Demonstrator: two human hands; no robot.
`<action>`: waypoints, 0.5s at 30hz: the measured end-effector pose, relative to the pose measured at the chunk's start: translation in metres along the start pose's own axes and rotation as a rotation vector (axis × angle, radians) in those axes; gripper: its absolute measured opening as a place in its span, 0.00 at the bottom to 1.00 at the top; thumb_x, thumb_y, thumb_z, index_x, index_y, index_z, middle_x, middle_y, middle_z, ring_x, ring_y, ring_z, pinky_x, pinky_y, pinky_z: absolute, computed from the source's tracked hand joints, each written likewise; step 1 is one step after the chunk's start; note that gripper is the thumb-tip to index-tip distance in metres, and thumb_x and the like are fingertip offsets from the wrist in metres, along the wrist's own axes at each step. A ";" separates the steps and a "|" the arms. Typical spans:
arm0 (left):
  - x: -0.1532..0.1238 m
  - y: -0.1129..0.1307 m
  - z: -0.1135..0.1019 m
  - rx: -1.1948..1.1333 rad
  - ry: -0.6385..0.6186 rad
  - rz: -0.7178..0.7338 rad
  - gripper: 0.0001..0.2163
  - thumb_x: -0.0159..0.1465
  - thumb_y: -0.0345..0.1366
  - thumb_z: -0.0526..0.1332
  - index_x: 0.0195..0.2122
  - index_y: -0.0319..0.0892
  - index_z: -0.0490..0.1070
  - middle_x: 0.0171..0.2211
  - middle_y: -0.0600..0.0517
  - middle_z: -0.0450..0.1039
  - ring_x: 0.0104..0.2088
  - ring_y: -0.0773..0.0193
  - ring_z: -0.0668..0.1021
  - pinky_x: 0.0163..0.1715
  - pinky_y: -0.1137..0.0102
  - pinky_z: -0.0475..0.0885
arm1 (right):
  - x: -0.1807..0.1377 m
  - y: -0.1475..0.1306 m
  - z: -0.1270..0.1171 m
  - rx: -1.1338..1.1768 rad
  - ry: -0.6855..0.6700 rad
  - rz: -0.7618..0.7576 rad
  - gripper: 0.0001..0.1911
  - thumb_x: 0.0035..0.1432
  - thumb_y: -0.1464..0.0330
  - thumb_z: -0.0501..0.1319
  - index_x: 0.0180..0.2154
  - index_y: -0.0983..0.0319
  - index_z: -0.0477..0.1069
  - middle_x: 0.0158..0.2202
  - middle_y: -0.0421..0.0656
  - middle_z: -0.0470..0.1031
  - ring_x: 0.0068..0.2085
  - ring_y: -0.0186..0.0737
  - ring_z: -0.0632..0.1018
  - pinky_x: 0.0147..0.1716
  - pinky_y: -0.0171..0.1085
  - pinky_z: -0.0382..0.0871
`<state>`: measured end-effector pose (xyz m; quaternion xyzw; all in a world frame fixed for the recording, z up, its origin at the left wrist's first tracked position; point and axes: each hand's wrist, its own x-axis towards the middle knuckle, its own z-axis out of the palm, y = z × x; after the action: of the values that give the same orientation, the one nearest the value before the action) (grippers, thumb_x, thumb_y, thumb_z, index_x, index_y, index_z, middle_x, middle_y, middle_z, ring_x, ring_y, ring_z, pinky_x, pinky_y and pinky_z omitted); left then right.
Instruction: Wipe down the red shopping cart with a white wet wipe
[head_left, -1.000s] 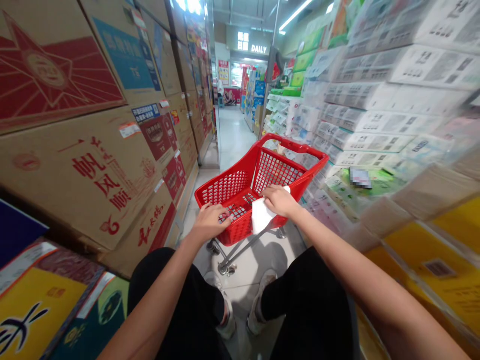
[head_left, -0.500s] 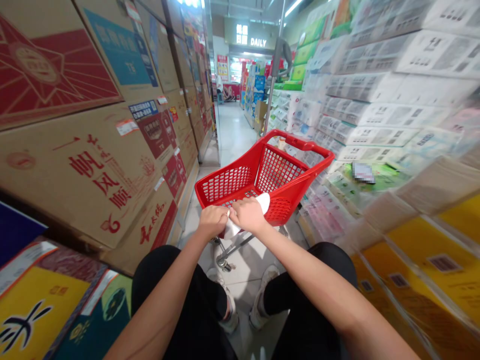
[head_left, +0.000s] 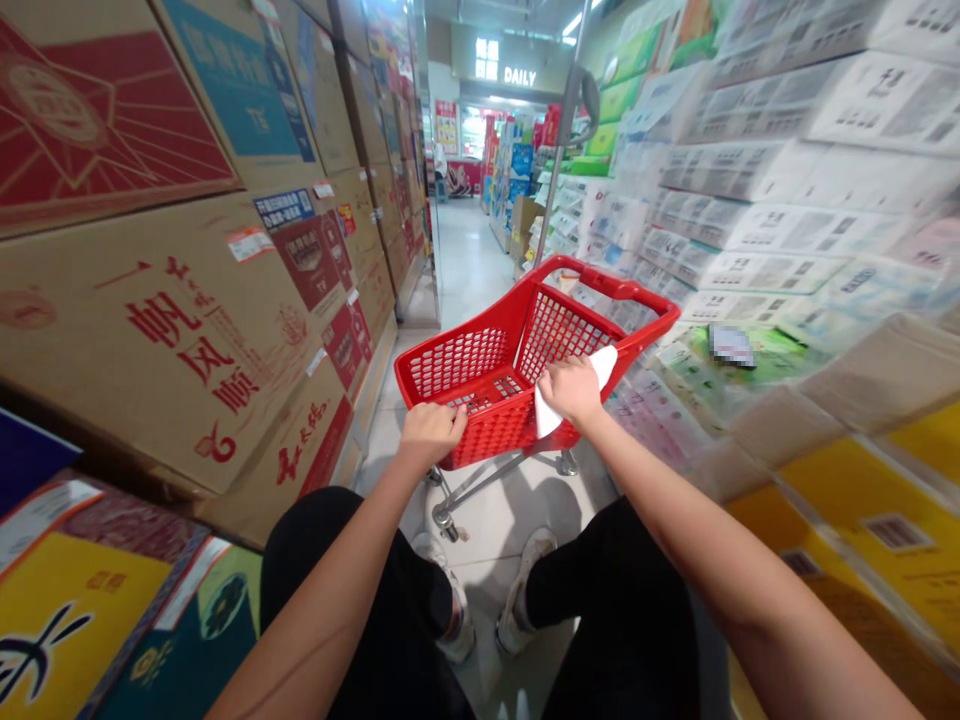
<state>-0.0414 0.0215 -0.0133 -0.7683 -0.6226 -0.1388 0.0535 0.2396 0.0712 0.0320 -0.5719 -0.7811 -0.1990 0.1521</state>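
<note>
A red plastic shopping cart (head_left: 495,434) on a metal wheeled frame stands in front of my knees, its basket showing nothing inside. My left hand (head_left: 433,430) is closed over the near rim at the cart's left corner. Farther right along the same rim, my right hand (head_left: 571,388) is closed on a white cloth (head_left: 551,416), which may be a paper wipe. The cloth drapes over the rim, one end hanging down outside and another sticking out beyond the hand. The cart's red push handle (head_left: 622,288) rises at the far right, apart from both hands.
Stacked cardboard boxes (head_left: 150,330) wall the left side. White packs of tissue paper (head_left: 780,220) are piled on the right, with yellow packages (head_left: 885,520) nearer me. A grey metal post (head_left: 559,170) stands behind the cart. The tiled aisle (head_left: 469,250) runs on beyond.
My right hand has slid right along the cart's rim with the white cloth, away from my left hand. The left hand stays near the left corner; the cart has barely shifted in view.
</note>
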 end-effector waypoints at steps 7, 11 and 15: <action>0.003 0.011 0.008 0.032 0.062 -0.046 0.26 0.70 0.40 0.43 0.33 0.34 0.80 0.31 0.35 0.78 0.35 0.50 0.79 0.37 0.58 0.68 | -0.021 -0.120 0.008 0.201 0.040 -0.045 0.18 0.68 0.63 0.50 0.34 0.61 0.75 0.36 0.50 0.80 0.40 0.48 0.73 0.46 0.46 0.57; -0.001 0.004 0.006 0.033 0.045 -0.027 0.26 0.70 0.40 0.43 0.33 0.35 0.81 0.31 0.35 0.79 0.36 0.50 0.80 0.38 0.58 0.69 | -0.026 -0.131 0.007 0.202 -0.006 -0.125 0.21 0.70 0.60 0.47 0.36 0.60 0.75 0.37 0.50 0.79 0.41 0.48 0.73 0.45 0.45 0.57; -0.002 -0.001 0.002 0.023 0.015 -0.045 0.26 0.69 0.42 0.45 0.32 0.34 0.81 0.31 0.36 0.79 0.36 0.50 0.80 0.35 0.60 0.69 | -0.021 -0.069 0.005 0.106 -0.028 -0.147 0.22 0.69 0.57 0.48 0.35 0.62 0.75 0.35 0.49 0.79 0.38 0.47 0.73 0.42 0.44 0.55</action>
<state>-0.0425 0.0199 -0.0158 -0.7523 -0.6409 -0.1386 0.0639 0.1805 0.0379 0.0085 -0.5071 -0.8324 -0.1600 0.1560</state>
